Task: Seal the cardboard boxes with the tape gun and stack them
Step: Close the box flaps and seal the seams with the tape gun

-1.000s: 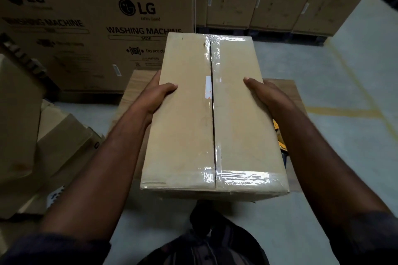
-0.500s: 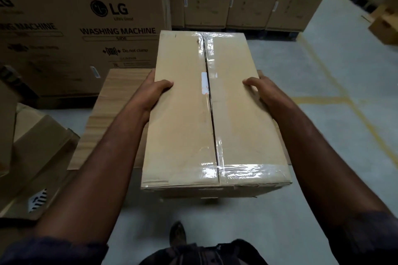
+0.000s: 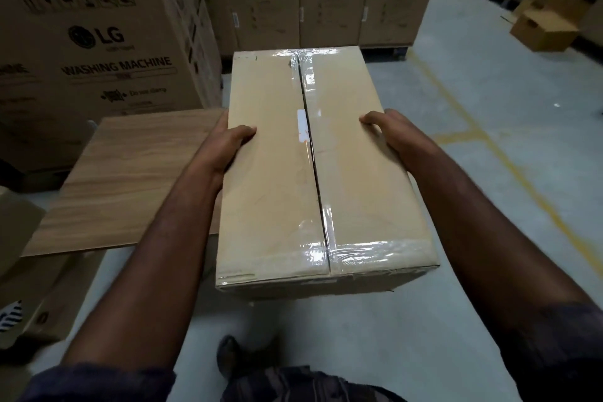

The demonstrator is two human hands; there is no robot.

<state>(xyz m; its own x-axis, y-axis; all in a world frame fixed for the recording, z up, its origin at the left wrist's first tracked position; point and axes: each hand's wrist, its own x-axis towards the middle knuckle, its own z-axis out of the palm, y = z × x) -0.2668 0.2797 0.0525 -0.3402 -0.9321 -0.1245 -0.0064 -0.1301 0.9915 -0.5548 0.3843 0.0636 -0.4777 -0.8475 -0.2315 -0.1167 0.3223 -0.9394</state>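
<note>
As the person turns right, away from the counter (image 3: 130, 179), the sealed cardboard box (image 3: 270, 192) is carried clear of it. 1 second ago the box hung over the wooden top. Now it is held in the air above the grey floor (image 3: 489, 127), with its left side just past the counter's right edge.

The left hand (image 3: 225, 147) clamps the left long side and the right hand (image 3: 396, 134) the right long side, each with the thumb laid over the top face. The fingers pass under or behind the box and are hidden. The 2 hands are well apart, with the full width of the box between them, and their grip has not shifted.

Clear tape (image 3: 311, 88) runs along the centre seam and across both short ends, and a small white label (image 3: 301, 126) sits on the seam. A yellow object seen at the box's right side 1 second ago, possibly the tape gun, is now out of view.

Tall washing-machine cartons (image 3: 98, 68) stand behind. A small open carton (image 3: 543, 29) lies on the floor at far right, beyond a yellow line (image 3: 512, 166).

Judgement: sealing of this box appears finished, and the step in hand is the carry to a stacking place, which cannot be identified here. The next move calls for a level set-down with edges squared.
</note>
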